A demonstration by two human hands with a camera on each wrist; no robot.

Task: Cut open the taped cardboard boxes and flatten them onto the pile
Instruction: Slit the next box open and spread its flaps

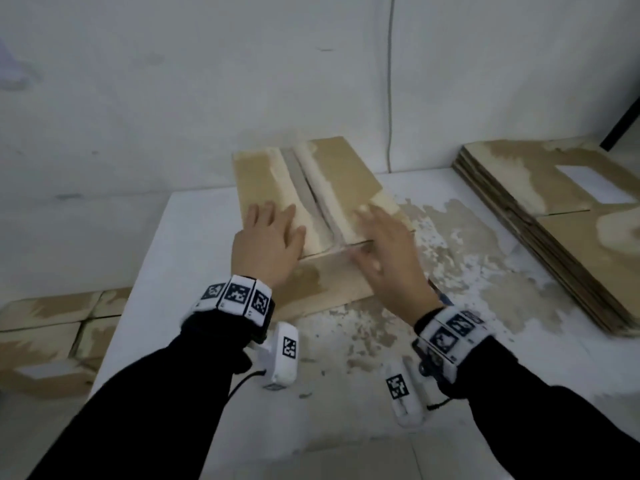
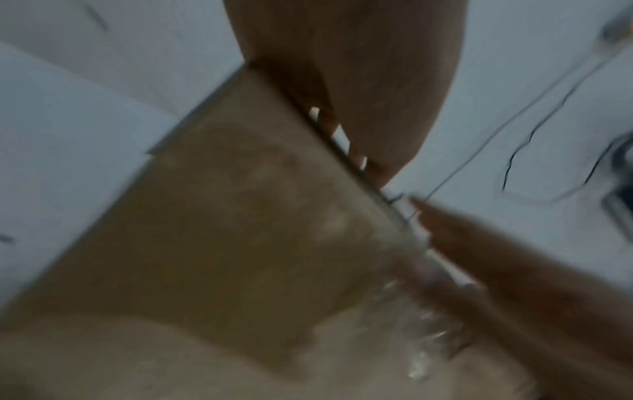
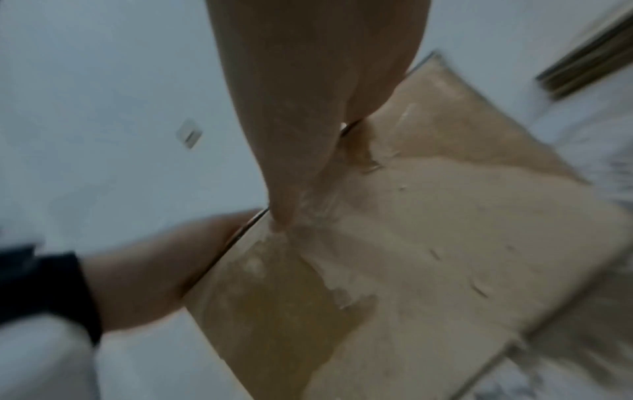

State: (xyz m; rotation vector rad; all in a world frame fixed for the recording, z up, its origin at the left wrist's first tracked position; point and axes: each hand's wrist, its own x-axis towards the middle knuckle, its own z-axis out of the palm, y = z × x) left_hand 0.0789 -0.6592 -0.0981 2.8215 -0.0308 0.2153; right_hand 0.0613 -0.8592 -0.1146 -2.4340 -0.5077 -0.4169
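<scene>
- While both my hands lie flat with loose fingers, left hand (image 1: 268, 237) and right hand (image 1: 388, 252) press the cardboard box (image 1: 311, 188) top.
- It sits mid-worktop (image 1: 194, 237), seam split; flattened pile (image 1: 554, 216) off right.

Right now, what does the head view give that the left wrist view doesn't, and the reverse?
Head only: the stack of flattened brown cardboard at the right of the white table, more cardboard at lower left, and both wrist bands.

Left wrist only: a blurred close-up along the box's edge, with fingers over it.

Both: the left hand and right hand, fingers straight, on the brown cardboard box.
</scene>
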